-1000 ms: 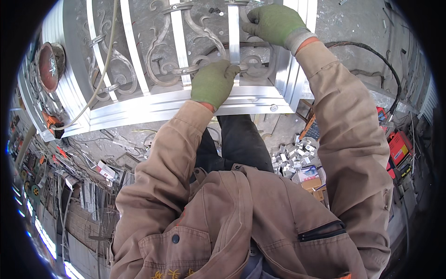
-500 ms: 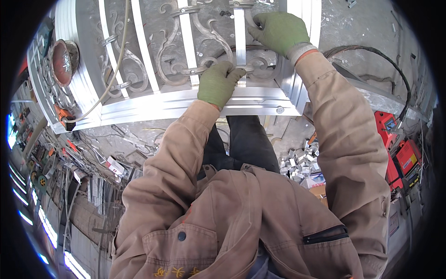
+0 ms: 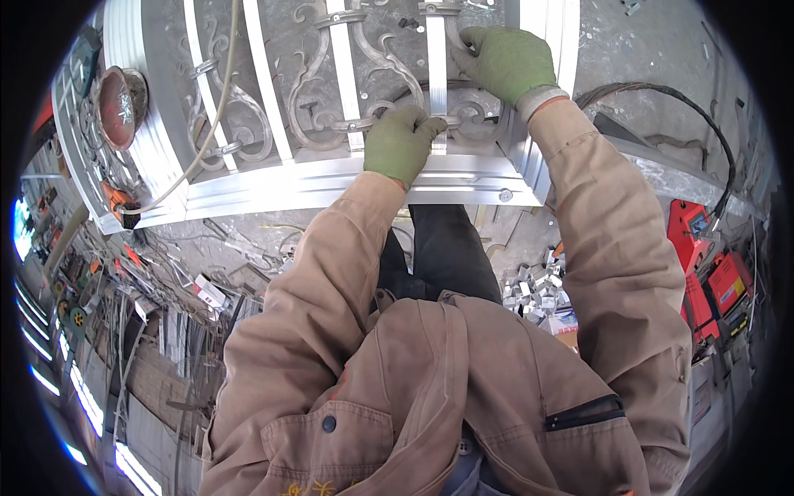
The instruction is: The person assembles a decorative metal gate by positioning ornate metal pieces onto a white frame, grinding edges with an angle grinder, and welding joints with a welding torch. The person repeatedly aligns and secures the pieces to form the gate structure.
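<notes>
A silver metal frame [image 3: 331, 183] with upright bars lies before me. Grey scroll ornaments [image 3: 303, 107] sit among its bars, joined by small collars. My left hand [image 3: 399, 145], in a green glove, is closed on the lower part of the right-hand scroll ornament, beside a bar [image 3: 437, 62] and just above the bottom rail. Farther up and to the right, my green-gloved right hand [image 3: 511, 64] has its fingers curled on the outer curve of that same ornament [image 3: 455, 29]. Its fingertips are partly hidden behind the glove.
On the frame's left side lie a red bowl [image 3: 117, 107] and an orange tool [image 3: 121, 205] with a pale hose [image 3: 217, 124]. Black cable [image 3: 662, 88] loops at right, near red machines [image 3: 726, 281]. Cut metal pieces [image 3: 536, 291] pile by my legs; scrap litters the left floor.
The view has shifted slightly, so the frame appears a little farther right. Both hands stay on the scroll ornament, with the left one's grip hardly altered.
</notes>
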A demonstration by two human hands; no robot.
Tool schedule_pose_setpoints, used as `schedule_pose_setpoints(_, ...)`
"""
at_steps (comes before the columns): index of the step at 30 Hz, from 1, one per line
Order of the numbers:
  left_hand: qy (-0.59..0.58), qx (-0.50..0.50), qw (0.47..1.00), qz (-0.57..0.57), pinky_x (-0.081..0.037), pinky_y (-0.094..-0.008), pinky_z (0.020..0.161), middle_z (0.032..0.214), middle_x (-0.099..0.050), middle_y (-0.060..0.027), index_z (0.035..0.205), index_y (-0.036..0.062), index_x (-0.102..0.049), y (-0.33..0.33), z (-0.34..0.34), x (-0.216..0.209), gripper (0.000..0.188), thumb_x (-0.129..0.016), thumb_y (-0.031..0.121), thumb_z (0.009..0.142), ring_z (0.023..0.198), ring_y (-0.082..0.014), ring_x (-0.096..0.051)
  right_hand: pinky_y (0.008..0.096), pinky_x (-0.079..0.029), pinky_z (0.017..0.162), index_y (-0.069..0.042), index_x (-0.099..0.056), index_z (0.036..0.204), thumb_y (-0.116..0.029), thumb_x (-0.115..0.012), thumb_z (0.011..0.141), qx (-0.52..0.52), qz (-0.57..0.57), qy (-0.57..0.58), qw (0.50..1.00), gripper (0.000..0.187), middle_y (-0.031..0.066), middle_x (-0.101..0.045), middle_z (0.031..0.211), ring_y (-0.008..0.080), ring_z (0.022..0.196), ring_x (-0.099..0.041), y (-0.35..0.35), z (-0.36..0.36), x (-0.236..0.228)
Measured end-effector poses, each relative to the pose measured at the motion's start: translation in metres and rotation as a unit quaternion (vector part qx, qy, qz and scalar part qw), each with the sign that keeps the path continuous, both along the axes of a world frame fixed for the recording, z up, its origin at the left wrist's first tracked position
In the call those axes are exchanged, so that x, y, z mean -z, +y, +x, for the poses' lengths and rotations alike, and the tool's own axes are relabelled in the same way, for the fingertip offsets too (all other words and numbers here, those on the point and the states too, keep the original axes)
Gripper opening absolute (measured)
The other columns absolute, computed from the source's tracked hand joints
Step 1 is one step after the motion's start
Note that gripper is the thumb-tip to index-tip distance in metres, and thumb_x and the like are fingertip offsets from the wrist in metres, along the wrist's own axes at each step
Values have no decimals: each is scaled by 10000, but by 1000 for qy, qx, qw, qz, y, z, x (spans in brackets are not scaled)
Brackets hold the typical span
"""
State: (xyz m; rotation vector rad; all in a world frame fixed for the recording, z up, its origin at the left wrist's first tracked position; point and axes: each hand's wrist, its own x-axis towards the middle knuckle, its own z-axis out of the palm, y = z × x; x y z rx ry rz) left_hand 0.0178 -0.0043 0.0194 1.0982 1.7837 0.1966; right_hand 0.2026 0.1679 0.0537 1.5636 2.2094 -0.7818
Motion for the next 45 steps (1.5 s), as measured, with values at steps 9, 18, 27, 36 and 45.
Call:
schedule_pose_setpoints(9, -13, 3, 1000, 5, -603, -516, 860, 939, -832, -213, 1017, 28, -844, -5, -2, -3, 537, -867, 564, 1021, 893, -380, -796, 527, -656, 1008, -234, -855, 1358, -489, -686, 1146, 227, -106, 42, 967, 373, 156, -891, 1163, 403, 1124, -843, -137, 34, -35)
schedule_pose_setpoints(18, 22, 33, 999, -25, -620, -508, 875, 965, -847, -218, 981, 24, -823, 17, 4, -3, 579, -930, 593, 958, 919, -403, -808, 529, -656, 1044, -205, -884, 1348, -520, -670, 1135, 342, -107, -6, 933, 436, 170, -882, 1263, 408, 1197, -836, -155, -9, -15)
schedule_pose_setpoints(27, 30, 64, 997, -39, -602, -573, 885, 991, -818, -251, 1037, 21, -778, 19, 6, -12, 579, -890, 587, 989, 952, -468, -788, 545, -659, 1026, -201, -885, 1302, -434, -648, 1147, 317, -151, -67, 934, 367, 142, -878, 1279, 409, 1194, -830, -147, -20, 0)
schedule_pose_setpoints(36, 15, 58, 997, -52, -611, -531, 884, 970, -824, -232, 954, 36, -807, 24, 2, -14, 556, -910, 582, 973, 934, -435, -795, 560, -646, 1029, -170, -885, 1295, -471, -676, 1137, 304, -136, -56, 941, 399, 152, -877, 1254, 428, 1168, -824, -149, -18, 1)
schedule_pose_setpoints(45, 30, -12, 996, 79, -635, -492, 1015, 1161, -895, -208, 1204, 65, -921, 173, -28, -4, 513, -779, 543, 1086, 1105, -397, -847, 568, -658, 977, -183, -887, 1248, -449, -697, 1122, 310, -132, -37, 941, 350, 150, -883, 1192, 426, 1116, -835, -145, -18, -1)
